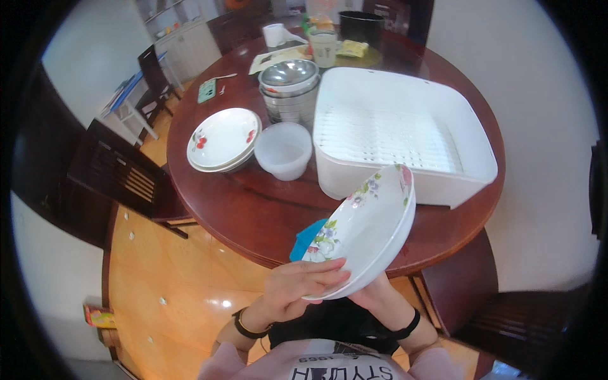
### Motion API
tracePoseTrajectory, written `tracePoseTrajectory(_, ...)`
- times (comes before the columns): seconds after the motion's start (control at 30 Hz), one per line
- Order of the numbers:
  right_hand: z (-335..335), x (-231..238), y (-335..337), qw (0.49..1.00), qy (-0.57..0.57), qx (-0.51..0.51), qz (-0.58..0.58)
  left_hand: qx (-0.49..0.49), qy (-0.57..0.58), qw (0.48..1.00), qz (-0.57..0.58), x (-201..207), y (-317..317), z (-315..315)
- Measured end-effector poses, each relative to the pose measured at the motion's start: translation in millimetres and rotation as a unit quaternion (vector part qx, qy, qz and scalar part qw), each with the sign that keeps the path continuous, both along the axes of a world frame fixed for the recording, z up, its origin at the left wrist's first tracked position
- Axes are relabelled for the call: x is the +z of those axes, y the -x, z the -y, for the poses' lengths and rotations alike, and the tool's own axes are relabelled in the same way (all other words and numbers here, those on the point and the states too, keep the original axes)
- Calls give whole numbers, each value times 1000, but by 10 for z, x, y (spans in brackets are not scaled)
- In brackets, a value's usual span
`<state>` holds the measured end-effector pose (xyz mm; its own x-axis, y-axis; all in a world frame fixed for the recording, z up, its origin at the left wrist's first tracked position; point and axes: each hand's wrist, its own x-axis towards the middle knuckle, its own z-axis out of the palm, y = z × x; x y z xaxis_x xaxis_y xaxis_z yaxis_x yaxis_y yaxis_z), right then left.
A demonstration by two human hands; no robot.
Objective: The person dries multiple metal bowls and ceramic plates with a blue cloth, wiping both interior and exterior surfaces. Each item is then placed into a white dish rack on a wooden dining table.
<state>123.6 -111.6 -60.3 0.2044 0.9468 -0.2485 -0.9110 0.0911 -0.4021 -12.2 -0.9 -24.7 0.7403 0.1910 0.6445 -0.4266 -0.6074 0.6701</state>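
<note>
Fingers [316,269] gripping empty floral bowl [370,225], white rack [405,126] empty

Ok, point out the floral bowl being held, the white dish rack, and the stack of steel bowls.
floral bowl [370,225], head view, inner white surface.
white dish rack [386,136], head view, slatted floor.
stack of steel bowls [289,73], head view, top bowl's inside.

On the round dark-red wooden counter [253,209] sits a large white plastic dish-draining tub [405,136] with a slatted floor, and just to its left a small translucent white plastic bowl [283,151] — beside that, a stack of shallow white plates with red fruit prints [223,139]. Behind the bowl stands a stack of shiny steel bowls [289,88], and farther back a pale lidded cup [323,48], a white paper roll [274,35] and a black pot [361,26]. Dark wooden chairs [120,174] ring the counter on a glossy orange-brown floor [171,297].
</note>
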Motion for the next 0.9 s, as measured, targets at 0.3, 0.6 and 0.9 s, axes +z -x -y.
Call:
tracePoseTrajectory(0.3, 119, -159, -450, 999, -8, 35, 26, 175, -126, 977, -13, 292, 165, -393)
tracePoseTrajectory(0.6, 257, -567, -616, 999, 13, 18, -34, 394, -260, 880, -58, 462, 205, -1435)
tracePoseTrajectory(0.9, 193, -525, -628, 999, 30, -3, -36, 414, -392, 813, -120, 211, 106, -2069)
